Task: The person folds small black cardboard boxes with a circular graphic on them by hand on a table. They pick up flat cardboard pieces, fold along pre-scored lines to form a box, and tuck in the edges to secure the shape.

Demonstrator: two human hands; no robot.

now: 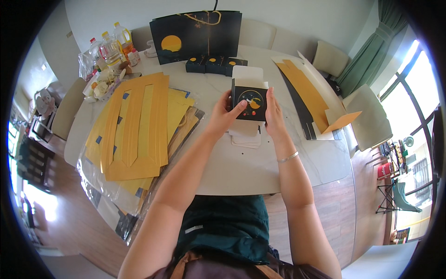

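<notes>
Between my two hands is a small black gift box (251, 106) with a round moon picture on its face; its white end flaps stand open at top and bottom. My left hand (225, 113) grips the box's left side, thumb lying across the front. Along the right side my right hand (274, 112) presses with straight fingers. Beneath the box, white flat card pieces (245, 141) lie stacked on the marble-look table (223, 174). Beyond it, several closed small black boxes (215, 64) stand in a row before a large black gift bag (195, 39) with a cord handle.
Gold card sheets (134, 125) in clear plastic cover the table's left side. Oil bottles (111, 49) and a flower basket (103, 88) stand at the back left. A long gold-and-black folded card (306, 95) lies on the right. Chairs (367, 116) surround the table.
</notes>
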